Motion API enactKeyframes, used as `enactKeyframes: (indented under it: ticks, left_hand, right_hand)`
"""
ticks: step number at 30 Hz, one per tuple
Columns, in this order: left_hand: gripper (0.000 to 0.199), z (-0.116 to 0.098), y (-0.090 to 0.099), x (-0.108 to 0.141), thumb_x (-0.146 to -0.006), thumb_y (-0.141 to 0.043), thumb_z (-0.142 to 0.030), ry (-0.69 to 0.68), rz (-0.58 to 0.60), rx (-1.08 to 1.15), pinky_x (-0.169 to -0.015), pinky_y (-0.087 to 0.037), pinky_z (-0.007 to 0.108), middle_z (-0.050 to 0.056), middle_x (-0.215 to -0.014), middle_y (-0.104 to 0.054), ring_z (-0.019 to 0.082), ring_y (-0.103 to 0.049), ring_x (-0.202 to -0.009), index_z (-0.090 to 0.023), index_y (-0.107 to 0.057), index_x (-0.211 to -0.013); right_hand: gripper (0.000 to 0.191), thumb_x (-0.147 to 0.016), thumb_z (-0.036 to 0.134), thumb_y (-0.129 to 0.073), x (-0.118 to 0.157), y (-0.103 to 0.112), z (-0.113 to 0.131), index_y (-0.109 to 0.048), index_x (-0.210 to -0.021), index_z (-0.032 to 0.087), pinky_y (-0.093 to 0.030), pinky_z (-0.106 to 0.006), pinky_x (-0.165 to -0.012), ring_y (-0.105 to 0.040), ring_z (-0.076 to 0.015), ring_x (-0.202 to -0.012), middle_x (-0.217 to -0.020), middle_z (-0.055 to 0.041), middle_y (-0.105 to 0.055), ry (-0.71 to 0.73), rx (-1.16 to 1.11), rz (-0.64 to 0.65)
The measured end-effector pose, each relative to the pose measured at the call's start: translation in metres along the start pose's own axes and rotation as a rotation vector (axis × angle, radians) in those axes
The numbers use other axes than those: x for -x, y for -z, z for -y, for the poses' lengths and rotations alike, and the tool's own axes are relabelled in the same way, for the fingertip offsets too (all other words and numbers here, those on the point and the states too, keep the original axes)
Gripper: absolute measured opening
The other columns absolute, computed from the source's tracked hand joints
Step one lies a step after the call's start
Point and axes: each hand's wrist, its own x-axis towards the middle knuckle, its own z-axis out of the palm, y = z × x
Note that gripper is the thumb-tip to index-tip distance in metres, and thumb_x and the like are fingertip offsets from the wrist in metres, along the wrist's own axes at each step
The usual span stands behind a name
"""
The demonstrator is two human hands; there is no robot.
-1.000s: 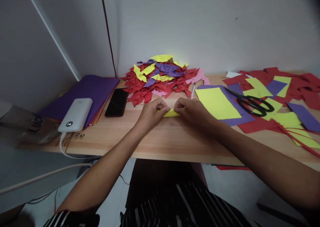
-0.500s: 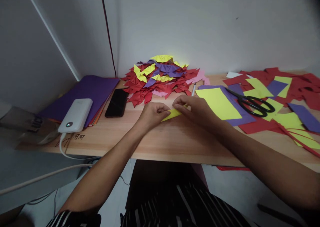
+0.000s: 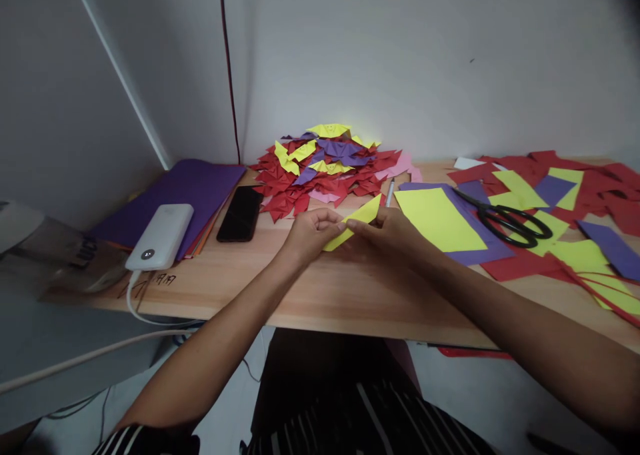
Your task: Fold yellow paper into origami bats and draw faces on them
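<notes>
A small piece of folded yellow paper (image 3: pixel 365 213) is held between my two hands, just above the wooden table. My left hand (image 3: pixel 316 233) pinches its left end between thumb and fingers. My right hand (image 3: pixel 387 231) grips it from the right, its thumb lying near the left thumb; part of the paper is hidden by the fingers. Behind the hands rises a heap of folded paper pieces (image 3: pixel 325 175) in red, purple, yellow and pink, some yellow ones with drawn faces. A pen (image 3: pixel 390 193) lies just beyond my right hand.
Yellow sheets (image 3: pixel 440 218) lie on purple paper to the right, with black scissors (image 3: pixel 515 225) beside them. Cut paper pieces (image 3: pixel 540 191) cover the table's right end. To the left are a black phone (image 3: pixel 240 213), a white power bank (image 3: pixel 161 237) with a cable, and purple sheets (image 3: pixel 187 178).
My right fingers have moved down and the thumb now meets the left thumb. The yellow paper has tilted up, showing more of its face. The whole view has shifted slightly.
</notes>
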Motion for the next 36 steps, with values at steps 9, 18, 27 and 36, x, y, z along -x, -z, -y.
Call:
enactKeyframes:
  ticks: [9, 18, 27, 36]
  left_hand:
    - [0.019, 0.001, -0.004, 0.000, -0.076, -0.066, -0.031, 0.054, 0.097, -0.074, -0.050, -0.046, 0.024, 0.002, -0.059, -0.066, 0.013, -0.061, -0.050, -0.014, -0.059, -0.075]
    - [0.016, 0.000, -0.003, 0.002, -0.076, -0.066, -0.028, 0.027, 0.081, -0.101, -0.044, -0.038, 0.019, -0.002, -0.053, -0.060, 0.010, -0.055, -0.044, -0.015, -0.057, -0.073]
    - [0.022, -0.001, -0.006, 0.005, -0.075, -0.068, -0.032, 0.068, 0.129, 0.017, -0.051, -0.047, 0.023, 0.003, -0.060, -0.066, 0.014, -0.063, -0.050, -0.014, -0.054, -0.076]
    - [0.025, 0.002, -0.004, 0.004, -0.071, -0.072, -0.033, 0.103, 0.156, 0.040, -0.055, -0.047, 0.025, 0.004, -0.064, -0.066, 0.015, -0.064, -0.055, -0.014, -0.057, -0.074]
  right_hand:
    - [0.027, -0.079, 0.042, -0.061, 0.001, 0.003, -0.005, -0.064, -0.076, 0.015, -0.037, -0.025, -0.053, -0.051, -0.0128, -0.060, -0.068, -0.0012, -0.060, 0.054, 0.098, -0.045]
    - [0.037, -0.087, 0.045, -0.052, 0.001, 0.007, 0.003, -0.052, -0.060, 0.019, -0.030, -0.025, -0.048, -0.042, -0.0102, -0.048, -0.052, 0.0025, -0.052, 0.060, 0.102, -0.081]
    - [0.043, -0.089, 0.051, -0.046, 0.000, 0.006, -0.001, -0.048, -0.060, 0.019, -0.029, -0.024, -0.049, -0.038, -0.0091, -0.049, -0.053, 0.0039, -0.046, 0.051, 0.082, -0.077]
    - [0.044, -0.088, 0.048, -0.048, 0.003, 0.003, 0.007, -0.046, -0.056, 0.019, -0.028, -0.025, -0.049, -0.038, -0.0095, -0.049, -0.051, 0.0033, -0.045, 0.045, 0.153, -0.040]
